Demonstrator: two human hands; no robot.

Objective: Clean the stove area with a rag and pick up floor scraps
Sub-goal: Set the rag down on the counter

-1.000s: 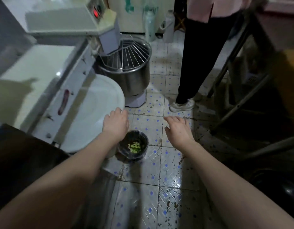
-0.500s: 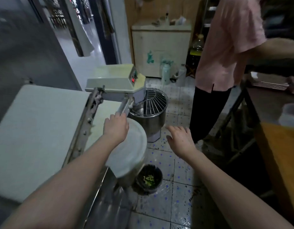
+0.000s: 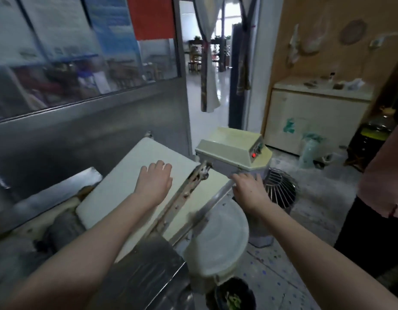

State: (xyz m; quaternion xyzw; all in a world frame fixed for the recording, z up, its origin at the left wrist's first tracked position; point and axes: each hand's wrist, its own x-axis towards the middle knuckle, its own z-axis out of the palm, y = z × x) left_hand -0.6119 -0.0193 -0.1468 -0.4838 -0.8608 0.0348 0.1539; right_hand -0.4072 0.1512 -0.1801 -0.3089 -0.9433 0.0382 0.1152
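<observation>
My left hand [image 3: 155, 180] hovers with relaxed fingers over the pale flat top of a machine [image 3: 126, 193] and holds nothing. My right hand [image 3: 249, 189] reaches forward to the machine's metal side rail [image 3: 218, 195], its fingers lying on the rail's end near the dough mixer [image 3: 234, 148]; it holds nothing that I can see. A small dark bin with green scraps [image 3: 231, 296] stands on the tiled floor at the bottom. No rag and no stove show in this view.
A white round lidded tub [image 3: 218, 240] stands beside the machine. The mixer's wire-guarded bowl [image 3: 281, 191] is behind my right hand. A person in a pink top [image 3: 383, 175] stands at the right. A cream cabinet [image 3: 316, 117] and an open doorway [image 3: 207, 86] lie ahead.
My view has swung up from the floor to the machine and doorway. My left hand moved from the tub's edge over the machine top; my right hand reached the side rail.
</observation>
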